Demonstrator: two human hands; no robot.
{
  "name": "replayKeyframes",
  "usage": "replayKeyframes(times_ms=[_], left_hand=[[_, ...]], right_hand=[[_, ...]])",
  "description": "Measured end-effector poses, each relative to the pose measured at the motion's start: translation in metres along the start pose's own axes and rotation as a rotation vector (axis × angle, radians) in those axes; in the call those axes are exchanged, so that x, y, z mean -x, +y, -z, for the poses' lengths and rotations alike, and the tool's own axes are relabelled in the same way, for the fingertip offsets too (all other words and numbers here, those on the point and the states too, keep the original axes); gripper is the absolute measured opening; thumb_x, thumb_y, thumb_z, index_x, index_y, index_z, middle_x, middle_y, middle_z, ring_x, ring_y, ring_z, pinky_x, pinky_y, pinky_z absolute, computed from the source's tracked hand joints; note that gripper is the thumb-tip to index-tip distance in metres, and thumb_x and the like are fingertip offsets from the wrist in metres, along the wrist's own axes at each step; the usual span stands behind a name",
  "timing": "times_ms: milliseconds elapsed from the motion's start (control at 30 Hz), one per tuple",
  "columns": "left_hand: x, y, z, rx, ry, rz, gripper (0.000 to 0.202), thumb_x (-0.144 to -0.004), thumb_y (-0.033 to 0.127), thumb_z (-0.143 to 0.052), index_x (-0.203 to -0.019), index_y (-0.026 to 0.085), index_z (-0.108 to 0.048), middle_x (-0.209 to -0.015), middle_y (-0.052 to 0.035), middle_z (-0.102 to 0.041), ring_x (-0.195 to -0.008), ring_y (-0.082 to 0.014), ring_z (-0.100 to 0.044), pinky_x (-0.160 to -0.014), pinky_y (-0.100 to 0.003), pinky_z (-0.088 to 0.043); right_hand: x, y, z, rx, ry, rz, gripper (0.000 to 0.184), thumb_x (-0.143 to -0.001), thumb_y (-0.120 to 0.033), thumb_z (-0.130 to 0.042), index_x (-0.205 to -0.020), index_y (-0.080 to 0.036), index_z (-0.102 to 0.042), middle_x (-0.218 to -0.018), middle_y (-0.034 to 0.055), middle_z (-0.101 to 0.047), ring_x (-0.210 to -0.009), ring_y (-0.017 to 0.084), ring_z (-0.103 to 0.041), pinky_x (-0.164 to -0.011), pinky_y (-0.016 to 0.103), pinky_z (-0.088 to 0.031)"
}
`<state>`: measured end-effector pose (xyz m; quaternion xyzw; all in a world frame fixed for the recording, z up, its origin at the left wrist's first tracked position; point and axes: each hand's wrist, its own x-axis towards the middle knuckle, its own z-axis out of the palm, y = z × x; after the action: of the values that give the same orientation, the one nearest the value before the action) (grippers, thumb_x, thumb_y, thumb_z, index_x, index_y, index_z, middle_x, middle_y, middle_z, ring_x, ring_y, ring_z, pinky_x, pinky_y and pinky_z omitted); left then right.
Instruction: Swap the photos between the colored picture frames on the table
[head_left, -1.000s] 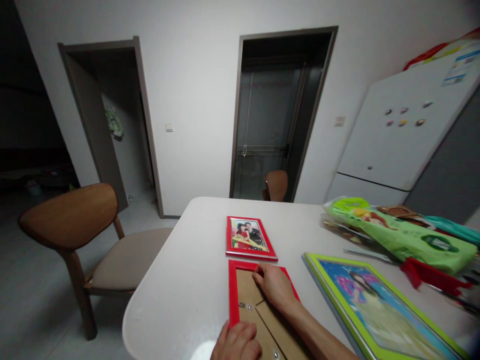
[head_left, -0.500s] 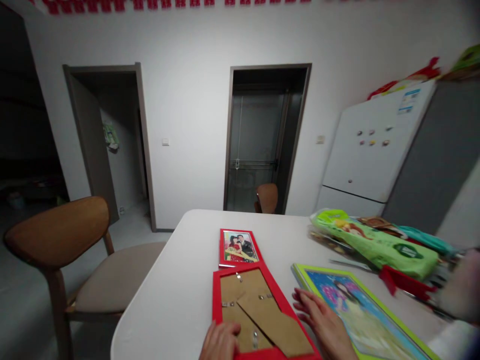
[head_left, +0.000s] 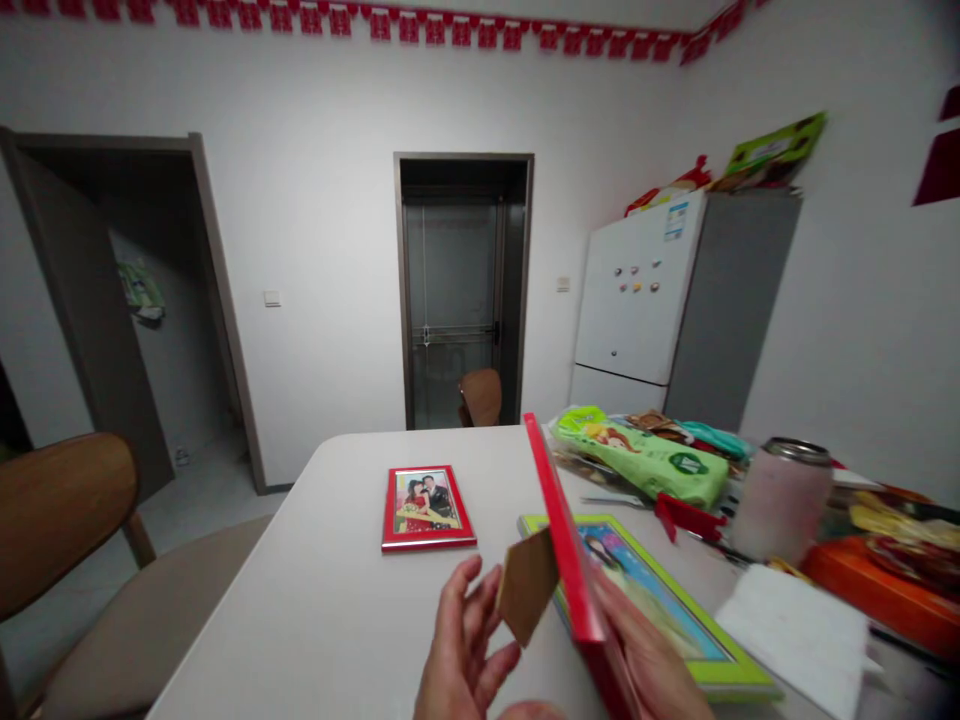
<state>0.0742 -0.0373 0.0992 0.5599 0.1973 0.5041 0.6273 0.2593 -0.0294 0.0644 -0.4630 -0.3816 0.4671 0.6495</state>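
Observation:
A red photo frame point(head_left: 564, 520) stands on edge, seen nearly side-on, with its brown cardboard back stand point(head_left: 529, 585) swung out to the left. My right hand point(head_left: 649, 650) grips this frame from its right side, its fingers partly hidden behind it. Close to the stand, my left hand point(head_left: 465, 650) has its fingers apart and curved; whether a fingertip touches the cardboard I cannot tell. A smaller red frame with a couple's photo point(head_left: 427, 505) lies face up farther back. Under and beside my right hand rests a green-edged picture frame point(head_left: 675, 600).
On the right of the white table point(head_left: 315, 600) are a green package point(head_left: 645, 460), a red plastic piece point(head_left: 686, 518), a pinkish can point(head_left: 784, 500), white tissue point(head_left: 799, 635) and an orange box point(head_left: 892, 590). A wooden chair point(head_left: 67, 510) stands at the left.
The red frame that lay back-up on the table is now lifted and turned on edge, its stand swung out. My right hand has closed on it. The view has turned right.

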Motion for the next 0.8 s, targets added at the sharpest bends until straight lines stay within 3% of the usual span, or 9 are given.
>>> replayKeyframes(times_ms=[100,233,333,500,667,800], left_hand=[[-0.020,-0.026,-0.027,0.027,-0.116,0.064,0.085,-0.057,0.025,-0.066,-0.126,0.019,-0.017,-0.121,-0.0131,-0.045,-0.105,-0.0245,-0.048,-0.081,-0.031,-0.044],[-0.045,-0.086,-0.059,-0.104,-0.006,0.206,0.074,-0.057,-0.005,-0.050,-0.124,0.014,-0.024,-0.112,-0.0119,-0.053,-0.096,-0.0176,-0.056,-0.076,-0.022,-0.046],[-0.054,-0.117,-0.069,-0.312,0.044,0.272,0.070,-0.057,-0.009,-0.042,-0.122,0.012,-0.028,-0.107,-0.0093,-0.057,-0.090,-0.0137,-0.058,-0.072,-0.018,-0.046],[-0.048,-0.131,-0.060,-0.744,-0.010,0.164,0.070,-0.059,0.006,-0.054,-0.124,0.009,-0.028,-0.122,-0.0124,-0.046,-0.113,-0.0211,-0.041,-0.094,-0.028,-0.032],[-0.040,-0.154,-0.049,-0.810,-0.172,0.055,0.084,-0.051,0.012,-0.063,-0.126,0.011,-0.027,-0.129,-0.0130,-0.038,-0.118,-0.0266,-0.032,-0.096,-0.030,-0.029],[-0.051,-0.163,-0.055,-0.887,-0.125,0.072,0.084,-0.052,0.004,-0.053,-0.129,0.012,-0.018,-0.131,-0.0115,-0.034,-0.118,-0.0213,-0.033,-0.095,-0.028,-0.031]], right_hand=[[-0.015,-0.029,0.050,0.119,0.097,-0.114,0.059,-0.071,-0.037,-0.047,-0.125,-0.021,-0.030,-0.087,0.0027,-0.066,-0.078,0.021,-0.062,-0.069,0.033,-0.048],[-0.045,-0.045,0.114,0.583,0.144,-0.111,0.064,-0.062,-0.035,-0.051,-0.120,-0.010,-0.041,-0.085,0.0063,-0.068,-0.082,0.022,-0.061,-0.071,0.027,-0.047],[-0.067,-0.036,0.147,0.901,0.166,-0.010,0.058,-0.061,-0.037,-0.049,-0.109,-0.006,-0.051,-0.087,0.0097,-0.067,-0.081,0.024,-0.061,-0.072,0.028,-0.045],[-0.075,-0.021,0.163,0.990,0.198,0.038,0.052,-0.059,-0.037,-0.049,-0.101,-0.006,-0.057,-0.097,0.0125,-0.064,-0.091,0.026,-0.057,-0.082,0.033,-0.040],[-0.050,-0.021,0.164,0.955,0.126,-0.018,0.048,-0.061,-0.043,-0.049,-0.097,-0.015,-0.061,-0.093,0.0069,-0.066,-0.083,0.024,-0.061,-0.073,0.028,-0.045],[-0.050,-0.015,0.165,1.065,0.217,0.001,0.048,-0.057,-0.042,-0.048,-0.095,-0.015,-0.062,-0.098,0.0088,-0.064,-0.091,0.026,-0.058,-0.080,0.030,-0.043]])
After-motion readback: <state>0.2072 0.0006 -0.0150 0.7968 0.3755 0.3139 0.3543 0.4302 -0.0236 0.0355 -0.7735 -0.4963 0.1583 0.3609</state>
